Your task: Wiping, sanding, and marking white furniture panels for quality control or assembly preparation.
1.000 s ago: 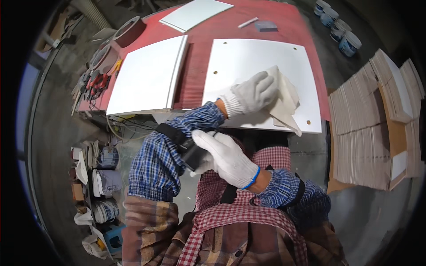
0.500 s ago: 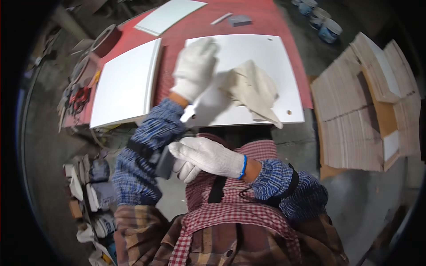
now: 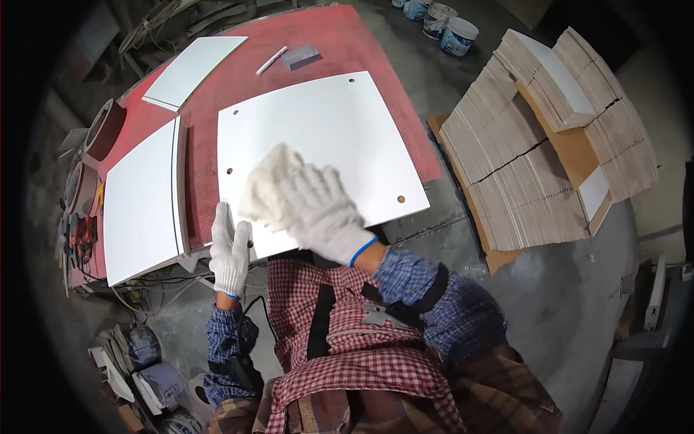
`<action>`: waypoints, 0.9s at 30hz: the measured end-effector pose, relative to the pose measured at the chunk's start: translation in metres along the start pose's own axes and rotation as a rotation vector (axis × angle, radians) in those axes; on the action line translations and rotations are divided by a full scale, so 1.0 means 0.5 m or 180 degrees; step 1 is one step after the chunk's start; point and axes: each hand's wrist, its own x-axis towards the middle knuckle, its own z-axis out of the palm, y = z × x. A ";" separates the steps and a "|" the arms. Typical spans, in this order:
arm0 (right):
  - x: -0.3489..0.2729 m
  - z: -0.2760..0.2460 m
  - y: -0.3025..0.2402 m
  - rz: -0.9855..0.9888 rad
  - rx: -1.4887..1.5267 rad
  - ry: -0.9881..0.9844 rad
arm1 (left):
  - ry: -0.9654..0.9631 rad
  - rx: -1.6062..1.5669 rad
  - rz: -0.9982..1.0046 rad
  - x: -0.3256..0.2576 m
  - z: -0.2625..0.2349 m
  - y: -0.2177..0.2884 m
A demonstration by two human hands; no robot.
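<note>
A white board (image 3: 329, 145) with several small round holes lies on the red-covered table. My right hand (image 3: 325, 213), in a white knit glove with a blue cuff edge, presses a crumpled beige cloth (image 3: 271, 188) onto the board's near left part. The fingers lie over the cloth, slightly blurred. At the board's near left corner is my left hand (image 3: 230, 249), gloved too, its fingers stretched along the edge and the thumb apart. A grey piece (image 3: 379, 316) shows against the front of my checked apron.
White panels (image 3: 144, 202) lie at the table's left, another panel (image 3: 195, 72) farther back. A grey block (image 3: 301, 57) and a white marker-like stick (image 3: 272, 61) rest behind the board. Tape rolls (image 3: 105, 130) line the left edge. Stacked panels (image 3: 499, 159) stand right; buckets (image 3: 459, 36) sit beyond.
My right hand has gone from my lap, where a dark grey piece was beside it, up onto the cloth. My left hand has drawn back to the near left corner. The view has shifted.
</note>
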 end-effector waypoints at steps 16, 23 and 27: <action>0.137 -0.026 0.144 0.1329 0.0722 -0.0685 | 0.0207 0.0130 -0.0663 -0.005 0.000 0.067; 0.131 0.031 -0.057 -0.0502 0.0689 -0.0726 | 0.0445 -0.0304 -0.0451 -0.006 0.010 0.013; 0.080 -0.012 0.084 -0.0076 -0.0085 -0.1034 | 0.0394 0.0083 -0.0489 -0.007 0.002 0.032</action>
